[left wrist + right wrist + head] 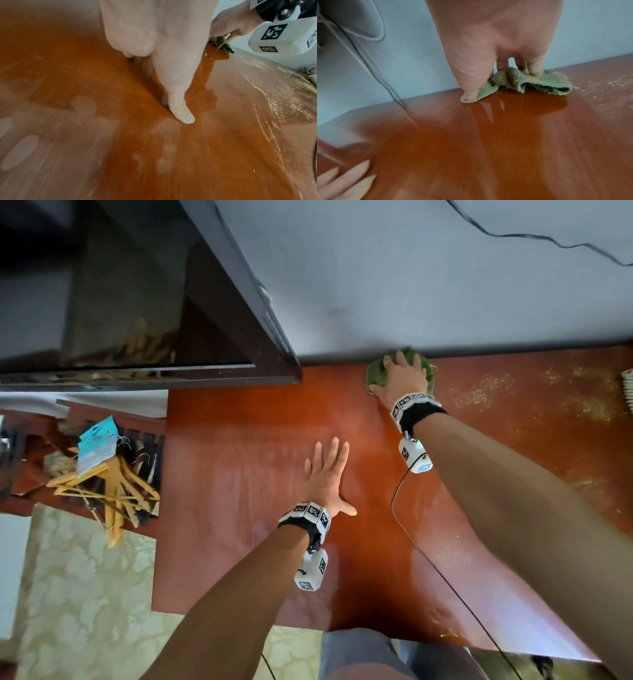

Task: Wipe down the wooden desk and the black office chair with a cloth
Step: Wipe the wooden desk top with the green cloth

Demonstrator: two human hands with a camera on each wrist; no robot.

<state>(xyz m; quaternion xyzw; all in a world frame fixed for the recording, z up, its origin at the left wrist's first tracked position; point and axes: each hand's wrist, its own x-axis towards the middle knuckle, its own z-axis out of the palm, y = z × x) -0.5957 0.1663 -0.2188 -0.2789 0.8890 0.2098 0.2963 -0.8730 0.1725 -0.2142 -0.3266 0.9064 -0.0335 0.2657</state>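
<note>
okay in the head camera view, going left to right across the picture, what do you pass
wooden hangers → left hand, flat on the wooden desk → right hand pressing the green cloth → yellowish dust on the desk's right side.

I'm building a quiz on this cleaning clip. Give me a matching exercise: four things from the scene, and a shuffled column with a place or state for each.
1. left hand
2. cloth
3. yellow crumbs
4. wooden hangers

A. scattered on the desk's right part
B. piled left of the desk
C. flat on the desk, fingers straight
D. pressed under the right hand, by the wall

Pairs: 1-C, 2-D, 3-A, 4-B
</note>
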